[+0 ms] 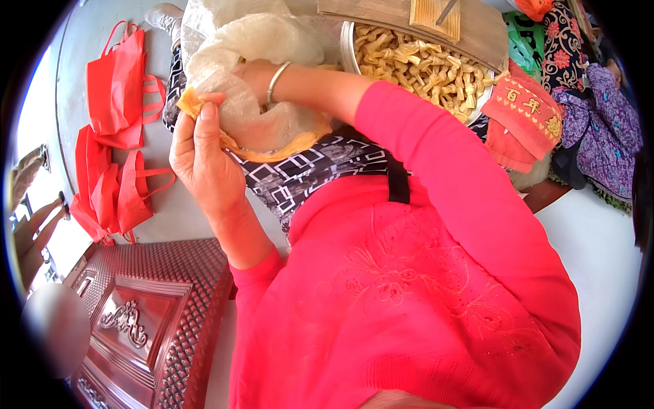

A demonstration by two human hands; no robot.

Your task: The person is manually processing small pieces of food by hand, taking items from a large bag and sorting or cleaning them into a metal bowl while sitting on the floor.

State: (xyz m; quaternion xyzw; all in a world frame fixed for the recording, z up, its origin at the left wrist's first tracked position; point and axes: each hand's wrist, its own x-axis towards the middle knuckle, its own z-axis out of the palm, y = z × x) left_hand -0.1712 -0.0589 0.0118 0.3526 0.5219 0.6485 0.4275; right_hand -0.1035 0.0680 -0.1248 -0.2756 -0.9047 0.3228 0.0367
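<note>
Pinched between the thumb and fingers of my left hand (207, 148) is the end of a yellow strip (190, 103), which looks like tofu skin. A long yellow strip (278, 155) curves below the bag across my patterned trousers; whether it is the same piece I cannot tell. My right hand (255, 79), with a pale bangle at the wrist, reaches into a translucent plastic bag (260, 36). Its fingers are hidden, so any hold is unclear. Beyond my right forearm, a metal basin (349, 48) holds many small yellow knotted pieces (424, 64).
A wooden board (368, 13) lies across the basin's far rim. Right of it are a red towel (526, 117) and purple patterned cloth (598, 128). Red bags (117, 87) lie on the floor at left, near a dark red embossed panel (138, 327).
</note>
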